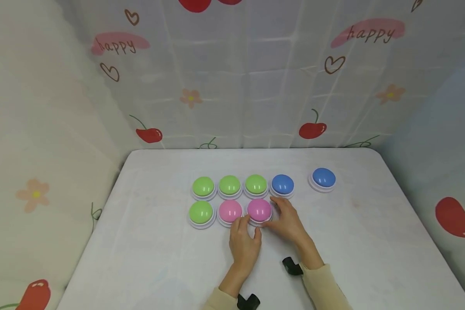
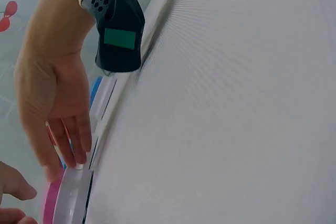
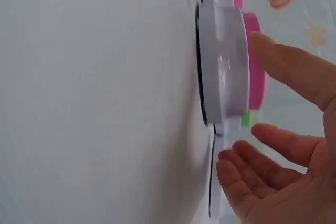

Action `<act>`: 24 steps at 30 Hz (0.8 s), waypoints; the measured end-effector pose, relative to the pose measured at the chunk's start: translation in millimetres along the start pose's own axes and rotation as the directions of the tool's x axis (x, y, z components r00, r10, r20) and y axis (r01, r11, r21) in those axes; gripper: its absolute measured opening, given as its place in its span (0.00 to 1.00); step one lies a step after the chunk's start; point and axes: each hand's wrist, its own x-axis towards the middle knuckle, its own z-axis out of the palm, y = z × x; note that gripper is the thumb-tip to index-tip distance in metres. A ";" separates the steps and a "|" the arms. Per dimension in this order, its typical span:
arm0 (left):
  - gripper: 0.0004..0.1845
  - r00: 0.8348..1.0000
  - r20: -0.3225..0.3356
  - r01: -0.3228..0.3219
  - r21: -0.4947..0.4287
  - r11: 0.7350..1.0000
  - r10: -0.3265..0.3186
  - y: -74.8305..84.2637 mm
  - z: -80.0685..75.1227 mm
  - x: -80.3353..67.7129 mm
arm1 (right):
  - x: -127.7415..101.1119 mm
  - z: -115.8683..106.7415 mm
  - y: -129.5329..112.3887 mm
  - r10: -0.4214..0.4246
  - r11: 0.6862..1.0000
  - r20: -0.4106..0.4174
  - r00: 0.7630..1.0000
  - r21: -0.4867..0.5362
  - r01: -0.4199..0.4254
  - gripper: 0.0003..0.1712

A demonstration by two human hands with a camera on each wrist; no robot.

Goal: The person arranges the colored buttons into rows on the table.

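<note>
1. both hands flank the magenta button point(image 1: 259, 209): left hand point(image 1: 244, 241) and right hand point(image 1: 288, 219) with relaxed fingers touching its base, not clamped.
2. it sits in the front row beside the pink button point(image 1: 230, 211).
3. risk: a sideways nudge could knock the blue button point(image 1: 282, 184) out of line.

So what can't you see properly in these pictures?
- Head view: the near rim of the right pink button is hidden by the left hand and right hand, so whether the fingers grip it or only touch it is unclear.
- Left wrist view: the buttons are cut off at the left edge; only slivers show.
- Right wrist view: the button's top faces away, and the picture is blurred.
</note>
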 end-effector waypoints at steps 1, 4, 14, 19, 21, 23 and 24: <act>0.18 1.000 -0.008 -0.019 -0.019 1.000 0.019 1.5 0.0 0.2 | -0.6 -7.8 2.2 0.005 1.000 -0.020 1.000 0.021 -0.005 0.43; 0.18 0.995 0.018 -0.092 -0.115 0.989 0.095 7.0 1.7 -0.2 | 0.5 -34.2 13.2 0.018 0.997 -0.155 0.988 0.071 -0.007 0.32; 0.32 0.889 0.403 -0.081 -0.331 0.940 0.218 38.7 18.5 -11.0 | 34.9 -115.0 61.7 0.281 0.955 -0.418 0.864 0.035 -0.293 0.50; 0.34 0.845 0.489 -0.087 -0.276 0.957 0.218 52.0 29.4 -11.4 | 49.6 -130.8 85.4 0.343 0.936 -0.247 0.906 0.014 -0.351 0.59; 0.34 0.835 0.506 -0.088 -0.263 0.961 0.215 55.7 31.9 -11.2 | 53.9 -132.7 94.9 0.349 0.936 -0.172 0.921 0.021 -0.351 0.61; 0.34 0.829 0.517 -0.086 -0.255 0.963 0.211 57.9 32.8 -12.0 | 56.4 -133.7 102.8 0.350 0.937 -0.120 0.929 0.021 -0.350 0.62; 0.33 0.827 0.522 -0.083 -0.252 0.964 0.207 58.5 32.9 -12.8 | 57.0 -133.9 106.1 0.347 0.938 -0.104 0.932 0.014 -0.347 0.62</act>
